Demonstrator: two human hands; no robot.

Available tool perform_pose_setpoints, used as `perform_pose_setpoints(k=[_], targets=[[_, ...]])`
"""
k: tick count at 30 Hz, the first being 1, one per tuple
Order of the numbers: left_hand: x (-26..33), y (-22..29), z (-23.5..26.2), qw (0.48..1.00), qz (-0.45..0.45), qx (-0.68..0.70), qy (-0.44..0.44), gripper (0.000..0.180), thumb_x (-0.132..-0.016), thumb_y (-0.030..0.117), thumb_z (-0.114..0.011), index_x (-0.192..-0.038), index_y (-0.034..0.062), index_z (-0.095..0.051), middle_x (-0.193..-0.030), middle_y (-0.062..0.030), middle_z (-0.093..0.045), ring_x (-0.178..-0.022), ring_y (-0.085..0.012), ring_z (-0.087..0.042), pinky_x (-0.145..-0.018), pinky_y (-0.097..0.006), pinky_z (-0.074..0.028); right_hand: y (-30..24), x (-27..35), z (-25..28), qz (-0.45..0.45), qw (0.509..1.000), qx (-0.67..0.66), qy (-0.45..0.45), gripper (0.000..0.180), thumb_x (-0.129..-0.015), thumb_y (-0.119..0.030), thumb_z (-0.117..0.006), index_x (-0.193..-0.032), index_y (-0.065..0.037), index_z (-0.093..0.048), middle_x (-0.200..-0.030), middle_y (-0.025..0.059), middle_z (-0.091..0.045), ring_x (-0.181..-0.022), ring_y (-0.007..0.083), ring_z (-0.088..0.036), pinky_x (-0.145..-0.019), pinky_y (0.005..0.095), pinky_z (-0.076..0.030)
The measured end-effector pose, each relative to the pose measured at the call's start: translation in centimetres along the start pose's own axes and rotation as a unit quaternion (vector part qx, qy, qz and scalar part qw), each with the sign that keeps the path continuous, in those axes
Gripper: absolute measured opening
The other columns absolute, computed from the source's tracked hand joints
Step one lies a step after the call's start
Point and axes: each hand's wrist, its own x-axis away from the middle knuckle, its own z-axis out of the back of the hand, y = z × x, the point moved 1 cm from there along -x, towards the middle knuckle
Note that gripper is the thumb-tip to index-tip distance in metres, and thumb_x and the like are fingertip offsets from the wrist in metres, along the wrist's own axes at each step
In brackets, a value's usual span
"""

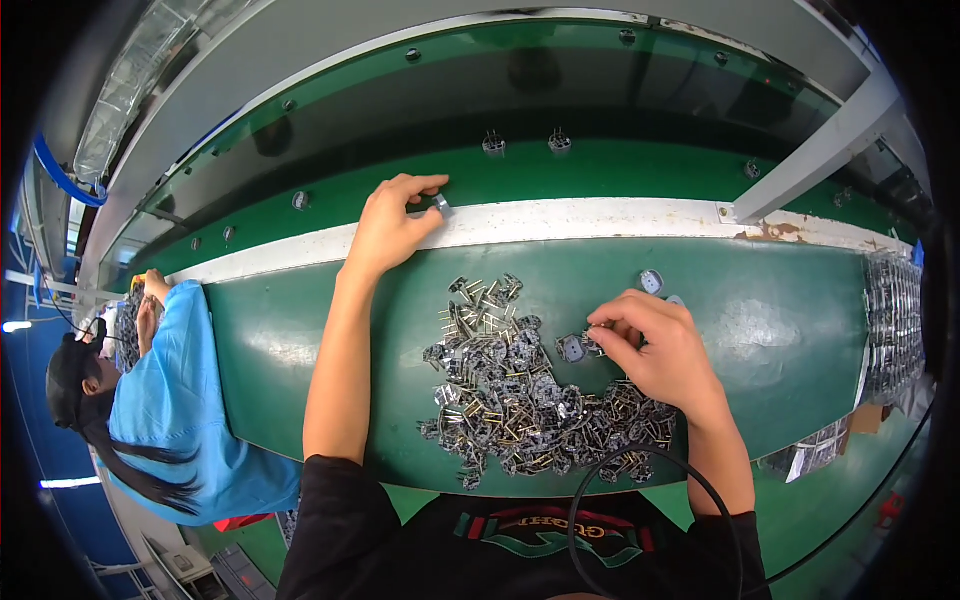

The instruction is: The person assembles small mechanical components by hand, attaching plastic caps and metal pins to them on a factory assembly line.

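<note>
My left hand [393, 222] reaches over the white rail at the belt's near edge. Its thumb and forefinger are apart, and a small grey piece [443, 205] sits beside the thumb tip. Closed in a pinch, my right hand [658, 345] holds a small dark plug insert [593, 345], partly hidden by the fingers. Right by it is a grey square plug piece [572, 348]. Between my forearms lies a big heap of plug inserts [510, 390], dark bodies with brass-coloured pins. Two light grey covers, one a round-cornered cover [651, 282], lie beyond my right hand.
Past the white rail [600, 222], a green belt [640, 165] carries scattered plug pieces, including two upright pronged ones [494, 143]. A slanted metal post [825, 150] stands at right. Stacked clear trays [892, 320] line the right end. A co-worker in blue [190, 400] works at left. A black cable [720, 490] crosses in front.
</note>
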Motion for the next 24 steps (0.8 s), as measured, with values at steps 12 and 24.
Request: perform_pose_setpoints(k=[12, 24], targets=[[1.7, 8.1, 0.3, 0.877, 0.136, 0.459, 0.046, 0.026, -0.094, 0.012, -0.065, -0.112, -0.0061, -0.068, -0.112, -0.0157, -0.069, -0.096, -0.0205, -0.066, -0.083, -0.029, -0.056, -0.1, 0.5, -0.1, -0.012, 0.999, 0.000, 0.036, 0.011, -0.085, -0.004, -0.072, -0.095, -0.003, -0.068, -0.082, 0.0068, -0.066, -0.065, 0.0160, -0.064, -0.056, 0.0280, -0.049], [6.5, 15.7, -2.2, 0.789, 0.133, 0.595, -0.074, 0.029, -0.098, 0.009, -0.061, -0.123, -0.0050, -0.065, -0.113, -0.0158, -0.071, -0.096, -0.0140, -0.066, -0.080, -0.026, -0.053, -1.1, 0.5, -1.1, 0.075, 0.984, -0.065, 0.146, 0.015, -0.083, 0.003, -0.073, -0.097, 0.000, -0.069, -0.098, 0.0113, -0.069, -0.082, 0.0183, -0.069, -0.067, 0.0273, -0.056]])
